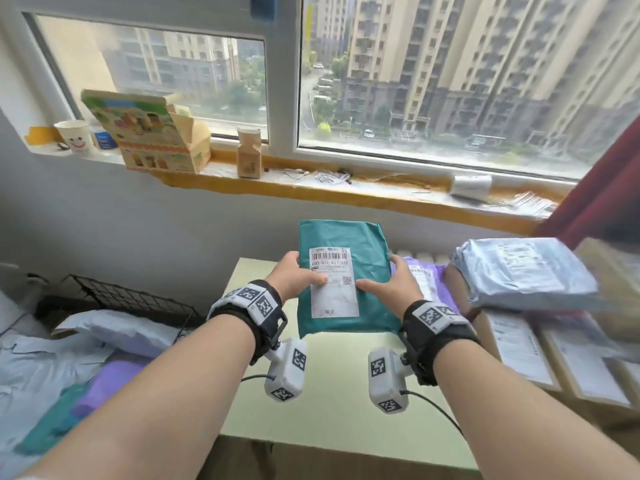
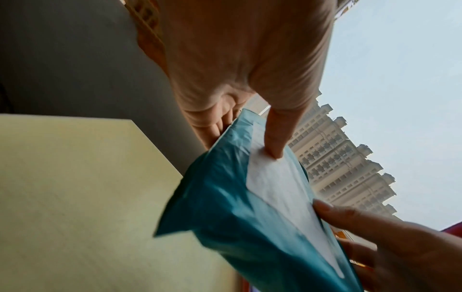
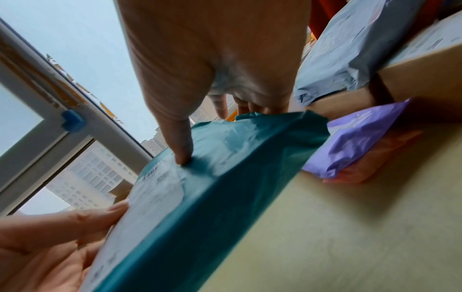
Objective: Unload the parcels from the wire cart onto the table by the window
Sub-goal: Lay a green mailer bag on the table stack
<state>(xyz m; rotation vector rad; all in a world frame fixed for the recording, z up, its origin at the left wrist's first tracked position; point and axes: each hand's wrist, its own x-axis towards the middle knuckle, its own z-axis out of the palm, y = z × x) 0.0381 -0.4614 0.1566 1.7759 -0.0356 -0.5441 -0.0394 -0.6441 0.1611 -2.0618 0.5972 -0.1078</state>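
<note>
A teal plastic parcel [image 1: 370, 265] with a white shipping label is held above the pale green table [image 1: 332, 386] below the window. My left hand [image 1: 298, 275] grips its left edge, thumb on the label and fingers underneath. My right hand [image 1: 391, 285] grips the right edge the same way. In the left wrist view the teal parcel [image 2: 225, 207] hangs tilted over the table [image 2: 75, 187], clear of it. In the right wrist view my thumb presses the parcel [image 3: 225, 168]. The black wire cart [image 1: 131, 299] stands at the left with several soft parcels [image 1: 114, 334] in it.
On the table's right lie a purple parcel [image 1: 420, 275], a grey-blue parcel [image 1: 519, 271] on cardboard boxes [image 1: 554, 362], and a red curtain [image 1: 602, 195] beyond. The windowsill [image 1: 346, 188] holds a paper cup, a printed carton [image 1: 149, 133] and a small bottle.
</note>
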